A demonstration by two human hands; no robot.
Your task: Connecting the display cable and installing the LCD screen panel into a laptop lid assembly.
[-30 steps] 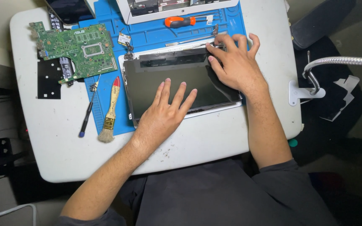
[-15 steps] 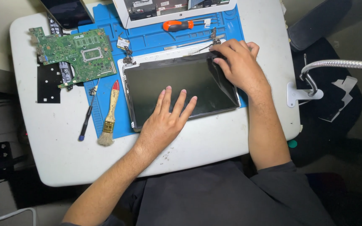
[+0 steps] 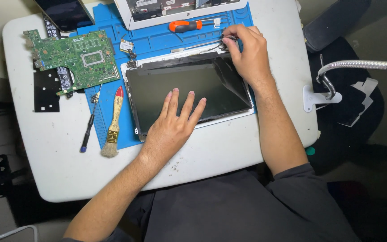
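— Where did the left hand [image 3: 172,127] sit?

— It lay flat, palm down with fingers spread wide, on the dark glossy rectangular laptop screen panel [image 3: 189,92], holding nothing. The panel rested in its white frame directly under that hand and stretched away toward the right hand [image 3: 247,54].

— And the right one?

— It was at the panel's far right corner, fingers pinched narrow around a thin dark cable or hinge part [image 3: 222,43]; I could not tell exactly which.

— What lay around them?

— Left of the left hand lay a wooden-handled brush with pale bristles and a red tip [image 3: 113,123], and beside that a slim black screwdriver with a blue end [image 3: 88,126]. Beyond those sat a green circuit board [image 3: 75,58]. Just past the right hand's fingers lay an orange-handled screwdriver [image 3: 185,26] on the blue rubber work mat [image 3: 157,42], all on a white table [image 3: 45,161].
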